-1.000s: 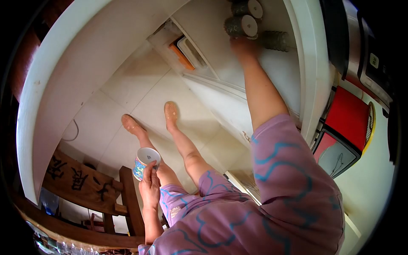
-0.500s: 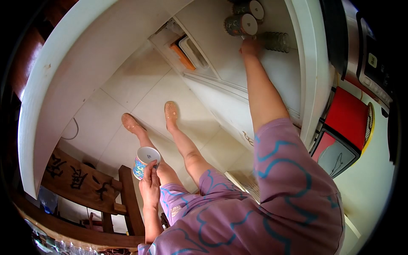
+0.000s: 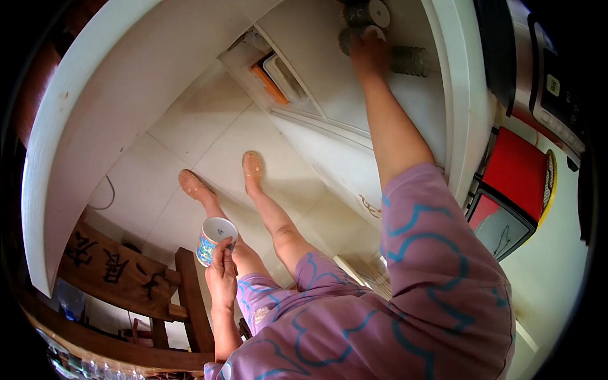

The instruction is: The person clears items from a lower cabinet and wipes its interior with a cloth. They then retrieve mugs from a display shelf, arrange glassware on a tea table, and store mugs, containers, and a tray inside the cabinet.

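Observation:
My left hand is closed round the handle of a blue patterned mug, held over my lap with its white inside facing up. My right hand reaches into the cabinet and is on a dark patterned mug, which it partly covers. The fingers look curled on that mug, though they are blurred. Just beyond lies a second dark patterned mug with its pale round end showing. Beside my right hand is a ribbed clear glass jar.
A white cabinet door edge runs beside my right arm. An orange and white item sits in a lower compartment. At right are a red appliance and a silver-black appliance. A carved wooden chair stands at left.
My right hand has moved up from beside the dark mug onto it, covering part of its round end. My left hand and its mug are nearly still.

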`<state>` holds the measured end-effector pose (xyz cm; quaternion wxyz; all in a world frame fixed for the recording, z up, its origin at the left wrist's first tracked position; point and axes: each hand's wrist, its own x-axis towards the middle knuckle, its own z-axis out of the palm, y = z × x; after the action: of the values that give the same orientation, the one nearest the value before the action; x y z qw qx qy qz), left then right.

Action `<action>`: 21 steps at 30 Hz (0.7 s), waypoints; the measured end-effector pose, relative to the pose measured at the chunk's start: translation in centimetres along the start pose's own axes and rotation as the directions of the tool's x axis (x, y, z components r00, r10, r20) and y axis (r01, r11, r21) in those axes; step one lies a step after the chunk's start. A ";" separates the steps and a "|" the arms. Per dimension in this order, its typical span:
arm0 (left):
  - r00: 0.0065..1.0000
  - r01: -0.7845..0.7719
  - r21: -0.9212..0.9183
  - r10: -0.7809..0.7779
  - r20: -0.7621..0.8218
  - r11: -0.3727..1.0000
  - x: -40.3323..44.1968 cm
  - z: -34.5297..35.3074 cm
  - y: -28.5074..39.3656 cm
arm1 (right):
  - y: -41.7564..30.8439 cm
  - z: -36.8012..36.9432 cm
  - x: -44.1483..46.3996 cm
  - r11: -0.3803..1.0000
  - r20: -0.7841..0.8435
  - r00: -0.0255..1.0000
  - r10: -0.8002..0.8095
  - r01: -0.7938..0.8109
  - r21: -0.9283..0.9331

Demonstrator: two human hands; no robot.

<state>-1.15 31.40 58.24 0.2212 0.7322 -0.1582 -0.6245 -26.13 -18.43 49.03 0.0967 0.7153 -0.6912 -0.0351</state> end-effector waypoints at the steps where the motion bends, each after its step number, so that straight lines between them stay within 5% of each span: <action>1: 1.000 -0.004 0.004 0.004 0.001 1.000 0.0 0.0 0.0 | 1.0 0.7 0.2 0.999 0.062 0.998 -0.017 0.014 0.053; 3: 1.000 -0.007 0.007 0.007 0.001 1.000 0.0 0.1 -0.1 | 1.9 1.7 -0.3 0.994 0.123 0.992 -0.038 0.025 0.107; 5: 1.000 -0.006 0.008 0.006 0.005 1.000 0.1 0.2 -0.1 | 2.4 2.1 -1.1 0.985 -0.041 0.986 -0.159 0.156 -0.073; 8: 1.000 -0.001 0.011 0.001 0.003 1.000 0.1 0.2 -0.1 | 3.2 1.4 -0.3 0.995 0.087 0.992 -0.093 0.090 0.032; 21: 1.000 0.005 -0.029 -0.005 -0.003 1.000 0.1 0.2 -0.5 | 3.1 1.7 -0.7 0.998 -0.019 1.000 -0.021 0.022 0.058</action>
<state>-1.31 31.76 57.85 0.2303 0.7304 -0.1470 -0.6259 -29.50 -17.92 47.88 0.0816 0.7254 -0.6834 -0.0092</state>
